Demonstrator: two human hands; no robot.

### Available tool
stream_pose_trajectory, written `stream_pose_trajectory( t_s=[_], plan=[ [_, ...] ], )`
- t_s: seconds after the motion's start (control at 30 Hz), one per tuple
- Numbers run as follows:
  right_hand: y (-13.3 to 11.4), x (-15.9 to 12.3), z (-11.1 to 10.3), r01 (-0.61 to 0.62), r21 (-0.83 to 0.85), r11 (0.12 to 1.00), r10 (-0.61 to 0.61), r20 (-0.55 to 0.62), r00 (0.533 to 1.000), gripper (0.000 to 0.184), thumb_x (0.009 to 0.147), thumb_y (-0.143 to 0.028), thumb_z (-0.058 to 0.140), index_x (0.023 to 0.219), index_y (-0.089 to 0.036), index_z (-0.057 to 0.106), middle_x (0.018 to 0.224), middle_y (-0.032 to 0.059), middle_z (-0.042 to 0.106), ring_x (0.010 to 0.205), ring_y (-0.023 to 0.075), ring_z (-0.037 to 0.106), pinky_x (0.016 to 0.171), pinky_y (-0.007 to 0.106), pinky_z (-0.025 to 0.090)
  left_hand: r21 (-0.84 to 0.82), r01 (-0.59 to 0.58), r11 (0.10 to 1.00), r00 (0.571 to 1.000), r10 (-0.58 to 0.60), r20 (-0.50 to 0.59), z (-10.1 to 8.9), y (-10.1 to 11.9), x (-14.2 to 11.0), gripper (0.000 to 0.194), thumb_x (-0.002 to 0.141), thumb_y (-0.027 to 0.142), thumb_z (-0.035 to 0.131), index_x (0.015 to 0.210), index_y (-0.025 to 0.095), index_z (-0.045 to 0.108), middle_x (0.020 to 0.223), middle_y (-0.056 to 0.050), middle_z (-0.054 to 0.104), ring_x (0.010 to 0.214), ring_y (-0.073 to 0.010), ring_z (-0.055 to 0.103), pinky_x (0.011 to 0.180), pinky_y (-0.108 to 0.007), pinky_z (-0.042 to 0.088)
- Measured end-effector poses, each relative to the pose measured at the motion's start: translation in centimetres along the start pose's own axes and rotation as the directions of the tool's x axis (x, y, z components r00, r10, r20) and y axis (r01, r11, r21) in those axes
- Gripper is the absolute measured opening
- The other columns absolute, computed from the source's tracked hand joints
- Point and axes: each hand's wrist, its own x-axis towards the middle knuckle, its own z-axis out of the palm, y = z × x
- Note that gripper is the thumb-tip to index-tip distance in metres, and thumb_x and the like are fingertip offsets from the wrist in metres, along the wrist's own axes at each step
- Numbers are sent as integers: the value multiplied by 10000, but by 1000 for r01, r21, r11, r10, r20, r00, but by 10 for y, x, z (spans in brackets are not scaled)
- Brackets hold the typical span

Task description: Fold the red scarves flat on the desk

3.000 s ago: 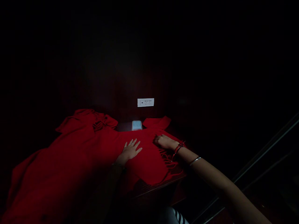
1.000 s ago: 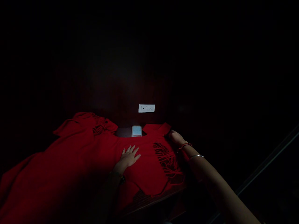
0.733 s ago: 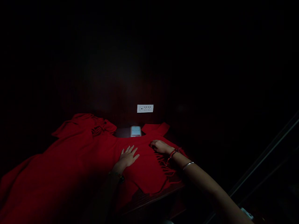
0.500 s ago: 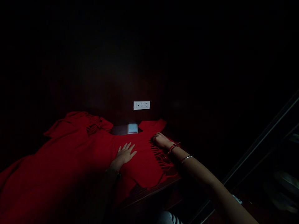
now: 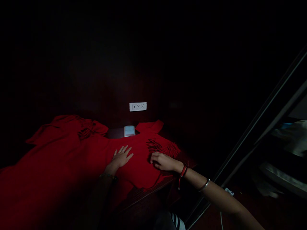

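A large red fringed cloth, like a scarf or shawl (image 5: 96, 156), lies spread across a dark tabletop, rumpled at its far left. Flat on its right part rests my left hand (image 5: 121, 157), fingers spread. My right hand (image 5: 163, 161) is at the cloth's right end, with fingers curled down at the lower part of the fringe. Its fingertips partly hide what they grip. Above that hand, the fringe strands (image 5: 168, 147) fan out to the right. A folded-over corner of the cloth (image 5: 150, 126) sticks up at the back.
A white wall socket (image 5: 137, 106) is on the dark wall behind. A small pale box or card with a blurred face (image 5: 129, 131) stands behind the cloth. The wooden table edge (image 5: 148, 192) runs at front right. A slanting frame (image 5: 249, 131) rises at right, with indistinct items beyond.
My right hand has moved down the fringe toward the near edge, and the upper strands now spread rightward. My left hand stays flat on the cloth. The view has turned slightly right.
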Motion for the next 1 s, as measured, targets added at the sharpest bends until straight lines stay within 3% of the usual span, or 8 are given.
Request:
stream_pose_trajectory(
  t_s=[0.17,0.3,0.47,0.53,0.67,0.87,1.0],
  plan=[
    [3,-16,-5,-17,-6,1000,18,83,996,192,683,-38,433,796,-157,532,809,42,519,769,139,465,738,248,387,-15,-22,1000,1000,22,-3,3,-4,4,564,826,521,233,1326,260,251,1407,-40,192,1279,-242,157,994,-487,150],
    [-2,-29,-10,7,18,1000,-9,84,996,161,732,-118,459,867,-152,539,857,55,524,808,150,468,767,270,387,-27,-25,999,1000,25,-3,2,-6,4,561,827,524,229,1324,266,256,1409,-40,185,1280,-243,154,992,-486,158],
    [-12,-39,-11,18,23,1000,-19,68,998,191,725,-126,471,904,-148,532,901,66,526,866,163,467,815,295,374,30,-91,995,989,94,-112,-9,10,-8,548,828,512,262,1315,262,282,1419,-52,144,1289,-260,97,998,-502,104],
    [-14,-39,-10,-4,-15,1000,5,81,997,200,710,-75,442,868,-153,536,852,54,529,831,152,472,779,266,384,-10,-158,987,987,157,-41,-15,20,-18,612,795,580,280,1330,288,228,1425,-41,110,1293,-269,51,991,-527,88],
    [-10,-39,-12,-29,-135,990,49,146,988,205,717,-53,424,837,-168,545,824,44,534,786,137,481,720,234,381,-103,-213,972,949,231,214,-21,31,-32,805,675,704,353,1344,313,136,1427,-42,24,1284,-314,-26,955,-595,56],
    [8,-64,-30,-86,-312,946,160,222,962,181,777,-101,407,838,-169,564,846,66,552,788,147,492,695,245,379,-97,-227,969,945,243,221,-22,19,-29,848,643,713,392,1342,308,136,1424,-33,14,1286,-299,-34,961,-585,25],
    [9,-69,-47,-171,-283,944,217,141,966,192,756,-75,404,781,-165,572,842,58,542,777,141,484,710,246,374,-99,-238,966,947,253,197,-19,15,-27,828,647,716,383,1337,319,156,1424,-27,33,1287,-297,-12,970,-570,22]
  ],
)
